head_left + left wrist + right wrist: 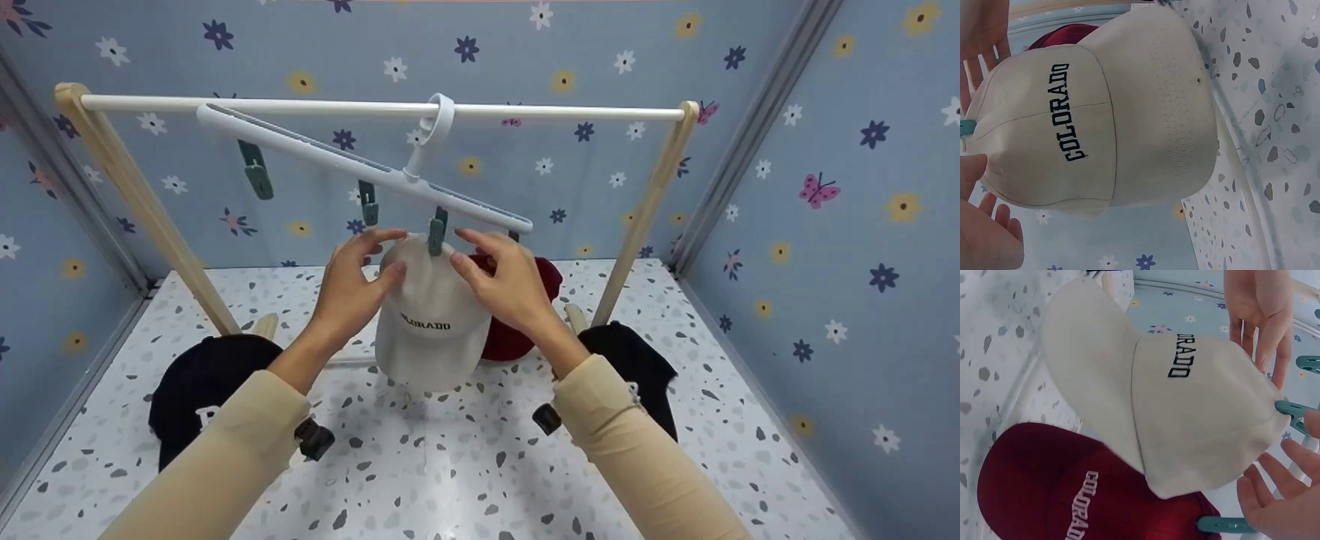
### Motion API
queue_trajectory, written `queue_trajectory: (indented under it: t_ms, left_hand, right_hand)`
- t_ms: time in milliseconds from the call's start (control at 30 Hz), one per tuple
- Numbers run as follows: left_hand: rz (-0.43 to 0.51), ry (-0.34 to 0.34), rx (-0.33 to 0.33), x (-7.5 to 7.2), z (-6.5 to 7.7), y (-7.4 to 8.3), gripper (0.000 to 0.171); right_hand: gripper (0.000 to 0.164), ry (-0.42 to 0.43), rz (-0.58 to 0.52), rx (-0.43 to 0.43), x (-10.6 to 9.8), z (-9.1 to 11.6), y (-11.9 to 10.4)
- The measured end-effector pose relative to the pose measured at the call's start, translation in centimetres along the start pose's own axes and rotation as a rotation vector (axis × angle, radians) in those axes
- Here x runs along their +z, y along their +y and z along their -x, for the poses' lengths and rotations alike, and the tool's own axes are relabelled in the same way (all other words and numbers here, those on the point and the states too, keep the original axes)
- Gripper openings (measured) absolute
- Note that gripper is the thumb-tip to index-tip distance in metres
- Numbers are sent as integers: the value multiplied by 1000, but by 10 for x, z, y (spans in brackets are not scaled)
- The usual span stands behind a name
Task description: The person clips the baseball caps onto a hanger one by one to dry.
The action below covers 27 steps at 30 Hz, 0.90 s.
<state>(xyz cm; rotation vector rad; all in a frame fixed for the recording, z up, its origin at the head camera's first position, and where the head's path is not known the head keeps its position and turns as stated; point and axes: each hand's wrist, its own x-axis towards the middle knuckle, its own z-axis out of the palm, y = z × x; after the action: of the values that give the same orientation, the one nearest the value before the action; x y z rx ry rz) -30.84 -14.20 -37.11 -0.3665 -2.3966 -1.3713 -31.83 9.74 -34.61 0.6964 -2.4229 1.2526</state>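
My left hand (349, 281) and right hand (510, 277) cup the crown of the cream baseball cap (431, 300), fingers spread; I see no pinch and cannot tell how firmly they touch. The cap, lettered COLORADO, hangs from 1 green clip (436, 237) under the white hanger (300, 146). I judge I'm settling it; the next move calls for straightening without tugging the clip. Behind, the red cap (1033, 484) reads COLORAD, then leaves frame. Farther back runs the white rail (570, 113).
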Motion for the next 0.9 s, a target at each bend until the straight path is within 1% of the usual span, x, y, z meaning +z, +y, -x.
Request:
queue_trajectory:
  t_ms: [100, 267, 400, 567, 733, 900]
  left_hand:
    - [2, -2, 0, -5, 2, -4, 41]
    - [1, -15, -15, -14, 7, -10, 38]
    - [-6, -28, -7, -24, 14, -15, 36]
    - [-46, -36, -2, -40, 25, -23, 35]
    - [-85, -40, -26, -58, 37, -32, 35]
    - [-122, -24, 2, -75, 47, -41, 33]
  right_hand:
    - [42, -10, 52, -20, -4, 4, 3]
    - [36, -14, 59, -34, -6, 9, 3]
    - [32, 18, 73, -80, -6, 13, 1]
    - [29, 52, 54, -138, -6, 19, 3]
    - [26, 60, 45, -125, -7, 27, 4]
    - [24, 66, 17, -104, -7, 34, 6]
